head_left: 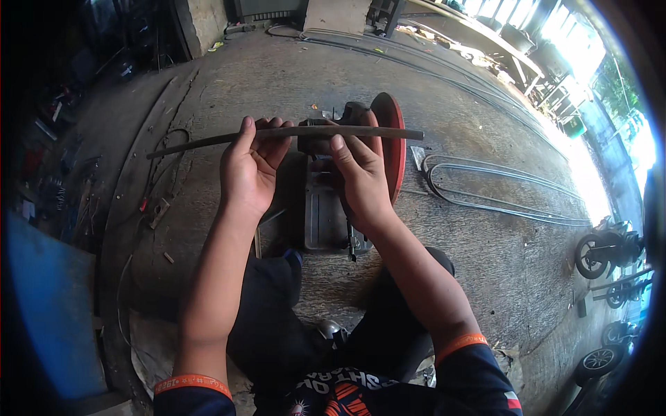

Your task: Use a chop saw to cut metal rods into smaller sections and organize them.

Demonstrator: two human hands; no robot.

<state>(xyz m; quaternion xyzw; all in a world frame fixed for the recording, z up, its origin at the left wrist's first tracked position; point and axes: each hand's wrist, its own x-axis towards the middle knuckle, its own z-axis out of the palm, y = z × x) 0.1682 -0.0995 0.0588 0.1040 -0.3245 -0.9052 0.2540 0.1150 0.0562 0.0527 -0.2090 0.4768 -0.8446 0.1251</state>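
Holding step, we judge: left hand [250,170] and right hand [365,173] half-curled round 1 dark rod [316,130]; next needs steady support.

A rough grey-brown floor [492,277] spreads out in front of the long tabletop [485,41], whose far side is backed by a barred opening [506,10] glaring with white daylight. Well to the left of the tabletop stands a pale, stained wall section [205,24]; nearer than the tabletop and farther left, a blue panel [48,298] sits in shadow. A parked motorbike [607,253] stands nearer than the tabletop, to its right.
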